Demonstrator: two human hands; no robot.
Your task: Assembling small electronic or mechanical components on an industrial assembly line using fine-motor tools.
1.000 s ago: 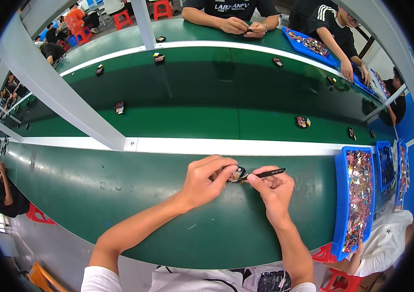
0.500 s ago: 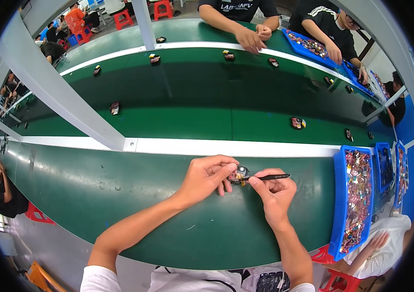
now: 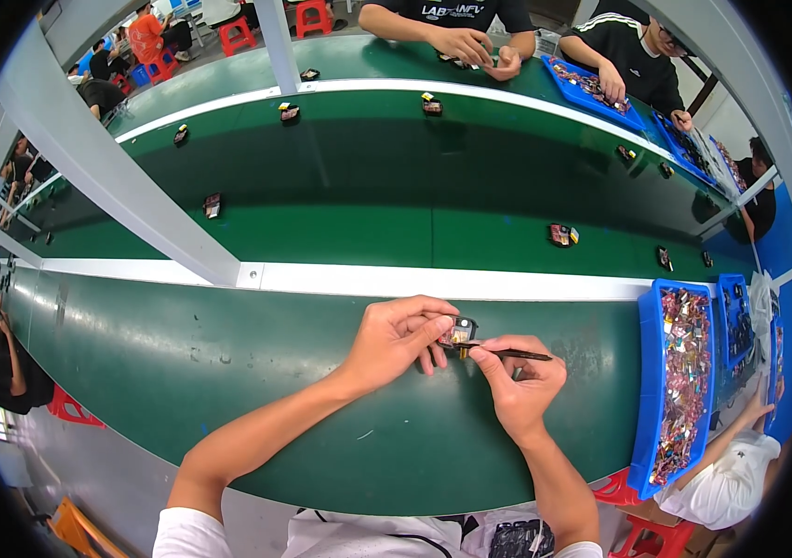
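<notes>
Between the thumb and fingers of my left hand (image 3: 388, 342) is a small black electronic device (image 3: 462, 327), its casing open and its coloured inner parts facing up. My right hand (image 3: 528, 389) pinches a pair of slim black tweezers (image 3: 524, 354). Their tip reaches the lower edge of the device; whether it grips anything there is too small to tell. Both hands are just above the green worktable (image 3: 312, 437), with my forearms coming in from below.
A blue tray (image 3: 645, 400) heaped with small wired parts stands right of my hands, with a second blue tray (image 3: 735, 321) beyond. Past the white rail (image 3: 433, 279), a green belt (image 3: 340, 223) carries several devices. Grey posts (image 3: 107, 139) rise at left. Co-workers sit opposite and at right.
My tweezers have tilted, their rear end lower, with my right hand shifted slightly. Devices on the belt moved left. A co-worker opposite took one device off the belt; another's hand moved over a tray.
</notes>
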